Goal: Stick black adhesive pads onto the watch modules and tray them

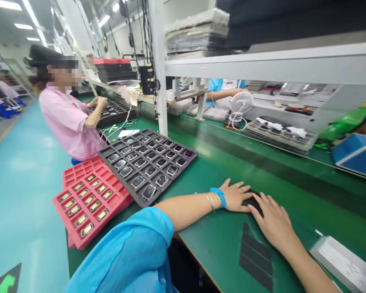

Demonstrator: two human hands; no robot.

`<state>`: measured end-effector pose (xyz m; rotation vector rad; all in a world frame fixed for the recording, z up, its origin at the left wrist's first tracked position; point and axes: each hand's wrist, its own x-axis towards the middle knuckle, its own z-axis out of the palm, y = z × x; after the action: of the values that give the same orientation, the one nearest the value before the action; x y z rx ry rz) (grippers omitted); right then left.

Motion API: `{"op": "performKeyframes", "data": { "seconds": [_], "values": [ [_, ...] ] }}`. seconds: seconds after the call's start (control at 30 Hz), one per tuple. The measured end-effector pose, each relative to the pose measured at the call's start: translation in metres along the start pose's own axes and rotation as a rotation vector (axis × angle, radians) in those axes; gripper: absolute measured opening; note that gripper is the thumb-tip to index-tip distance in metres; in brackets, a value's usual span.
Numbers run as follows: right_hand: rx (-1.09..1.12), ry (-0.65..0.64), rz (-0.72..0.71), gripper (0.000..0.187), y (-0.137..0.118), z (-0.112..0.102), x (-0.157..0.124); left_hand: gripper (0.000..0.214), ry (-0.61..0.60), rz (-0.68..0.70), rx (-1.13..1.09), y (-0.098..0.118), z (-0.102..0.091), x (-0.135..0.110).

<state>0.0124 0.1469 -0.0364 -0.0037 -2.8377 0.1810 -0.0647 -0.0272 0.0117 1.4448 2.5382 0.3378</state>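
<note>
My left hand (235, 196) lies flat on the green bench mat (219, 236), fingers stretched out over the left edge of a small dark flat piece (253, 201). My right hand (273, 219) rests on the same dark piece from the right, fingers extended and close together. The piece is mostly hidden under both hands. A blue band and thin bracelets sit on my left wrist (217, 198). To the left lies a black tray (148, 162) with several small glossy screen parts in its pockets, overlapping a red tray (88, 201) with several smaller metallic parts.
A dark strip patch (256, 258) lies on the mat near my right forearm, a white box (344, 264) at the right edge. A person in pink (70, 122) works at the bench to the left. A white fan (240, 103), shelf post (159, 69) and blue bin (358, 154) stand behind.
</note>
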Motion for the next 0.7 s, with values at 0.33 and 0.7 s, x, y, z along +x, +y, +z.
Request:
{"op": "performKeyframes", "data": {
  "seconds": [0.33, 0.7],
  "values": [
    [0.036, -0.150, 0.144, 0.089, -0.001, -0.007, 0.003, 0.073, 0.033, 0.002, -0.072, -0.001, 0.003, 0.002],
    [0.079, -0.022, 0.111, 0.090, 0.019, 0.012, 0.012, 0.058, 0.275, 0.016, -0.074, -0.002, 0.000, -0.003]
  ]
}}
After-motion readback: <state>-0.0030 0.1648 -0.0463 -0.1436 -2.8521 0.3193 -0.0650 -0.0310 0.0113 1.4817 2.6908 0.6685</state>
